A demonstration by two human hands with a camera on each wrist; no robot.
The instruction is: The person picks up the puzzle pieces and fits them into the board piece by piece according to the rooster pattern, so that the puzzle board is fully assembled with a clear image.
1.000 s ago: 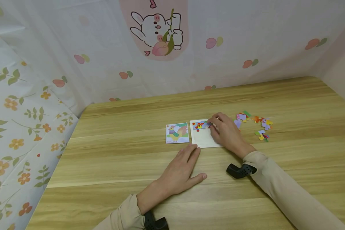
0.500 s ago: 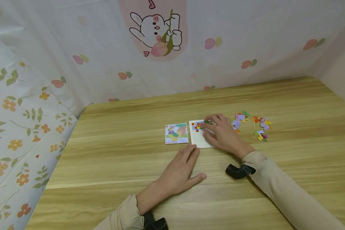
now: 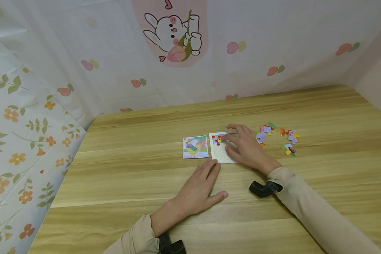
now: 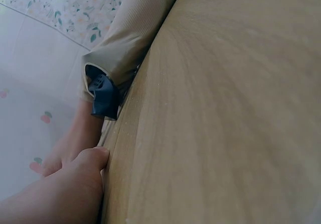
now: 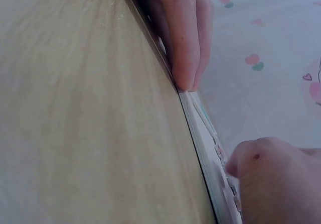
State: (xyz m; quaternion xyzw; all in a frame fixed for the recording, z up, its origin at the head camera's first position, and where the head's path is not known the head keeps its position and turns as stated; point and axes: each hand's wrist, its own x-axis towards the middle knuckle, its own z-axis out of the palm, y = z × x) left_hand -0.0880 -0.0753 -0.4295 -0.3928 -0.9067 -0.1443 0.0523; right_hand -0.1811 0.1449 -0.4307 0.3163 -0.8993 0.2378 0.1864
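A white puzzle tray [image 3: 220, 156] lies on the wooden table, with joined jigsaw pieces [image 3: 218, 139] along its far edge. My right hand [image 3: 246, 147] is over the tray's right side, its fingertips touching these pieces and its thumb apart. The hand hides the tray's right part and whatever lies under the fingers. My left hand [image 3: 195, 190] rests flat on the table, fingertips on the tray's near left corner. The right wrist view shows the left fingers [image 5: 185, 48] at the tray edge [image 5: 200, 138]. Left of the tray lies a chicken picture card [image 3: 195, 147].
Loose jigsaw pieces [image 3: 266, 129] lie to the right of the tray, more pieces [image 3: 289, 150] farther right. A patterned curtain [image 3: 257, 56] stands behind the table [image 3: 139, 176]. Black wrist mounts [image 3: 265, 189] sit at both sleeves.
My right hand has shifted slightly left across the top row of pieces, its fingers now more spread over them. The left hand stays at the tray corner.
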